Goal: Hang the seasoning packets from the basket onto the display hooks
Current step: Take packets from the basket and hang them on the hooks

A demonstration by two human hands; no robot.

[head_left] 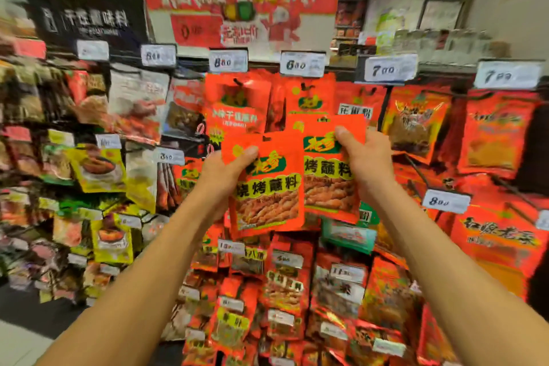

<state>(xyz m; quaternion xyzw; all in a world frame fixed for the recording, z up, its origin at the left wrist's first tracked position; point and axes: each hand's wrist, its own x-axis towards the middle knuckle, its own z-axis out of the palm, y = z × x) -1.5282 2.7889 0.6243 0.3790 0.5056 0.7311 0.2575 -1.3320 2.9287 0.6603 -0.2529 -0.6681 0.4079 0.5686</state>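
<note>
Both arms are raised in front of a wall of hanging packets. My left hand (227, 171) grips a red seasoning packet (269, 193) by its upper left corner, thumb on the front. My right hand (364, 157) holds a second, matching red packet (326, 175) by its upper right corner, a little higher and partly behind the first one. Both packets carry a green logo, yellow lettering and a picture of fried strips. Behind them, display hooks (237, 82) hold rows of similar red packets. The basket is out of view.
Price tags (228, 62) sit along the hook rail above the packets, and one more (445, 201) at right. Yellow and mixed packets (98, 169) hang at left. A red promotional sign (240, 3) hangs overhead. The floor (17, 345) shows at lower left.
</note>
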